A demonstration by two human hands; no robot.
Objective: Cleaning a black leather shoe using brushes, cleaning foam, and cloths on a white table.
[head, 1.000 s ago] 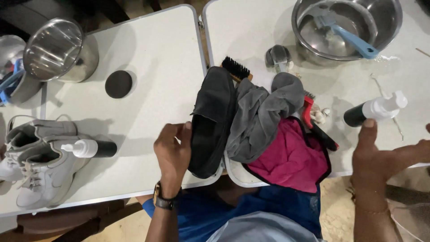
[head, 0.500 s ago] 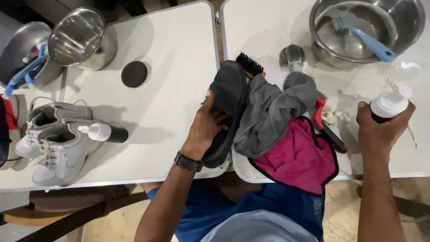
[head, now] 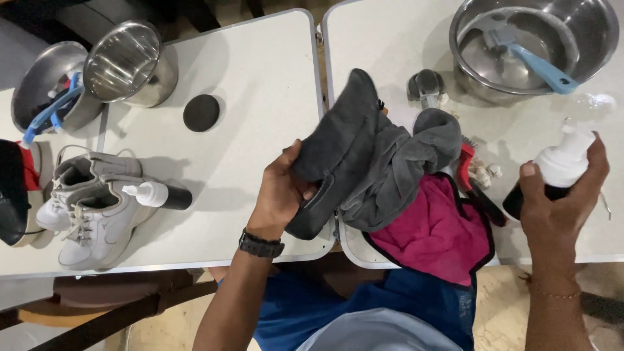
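My left hand (head: pixel 279 192) grips a dark grey suede loafer (head: pixel 338 146) near its opening, tilted so its upper faces me over the gap between two white tables. My right hand (head: pixel 559 198) is wrapped around a black bottle with a white pump top (head: pixel 559 162), held just above the right table. A grey cloth (head: pixel 406 162) lies bunched right of the shoe, on a pink cloth (head: pixel 435 231) that hangs over the table's near edge.
A steel bowl (head: pixel 585 32) with a blue brush (head: pixel 533 62) stands far right. A small brush (head: pixel 426 88) and red-handled tool (head: pixel 478 188) lie nearby. On the left table (head: pixel 260 71): white sneakers (head: pixel 91 201), another pump bottle (head: pixel 159 195), a dark round sponge (head: pixel 201 112), two steel bowls (head: pixel 130 62).
My left hand has lifted and turned the loafer, now covering the black bristle brush behind it. My right hand picked up the pump bottle and raised it off the table.
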